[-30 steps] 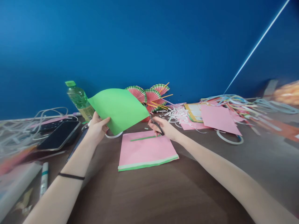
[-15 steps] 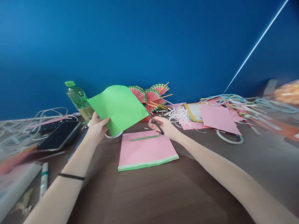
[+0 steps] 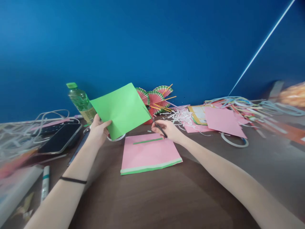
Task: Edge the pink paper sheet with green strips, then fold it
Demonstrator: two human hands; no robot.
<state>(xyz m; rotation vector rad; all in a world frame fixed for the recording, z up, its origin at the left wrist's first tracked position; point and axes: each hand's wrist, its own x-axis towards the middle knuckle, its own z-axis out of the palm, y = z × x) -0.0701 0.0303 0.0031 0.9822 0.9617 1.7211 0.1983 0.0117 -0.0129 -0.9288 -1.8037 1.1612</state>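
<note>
a dark brown table (image 3: 152, 197) met a plain blue wall (image 3: 152, 41) at its far edge; short of that edge, the left hand (image 3: 98, 132) pinched a four-cornered green paper sheet (image 3: 121, 109) by its left side, and the right hand (image 3: 169, 129) grasped black scissors (image 3: 160, 128) at its right.

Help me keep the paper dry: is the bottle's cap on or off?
On: the green cap sits atop the bottle. Whether it is screwed tight, I cannot tell.

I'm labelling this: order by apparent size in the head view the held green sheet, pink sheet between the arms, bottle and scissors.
1. Green sheet and pink sheet: too alike to rank
2. Bottle
3. Scissors
</note>
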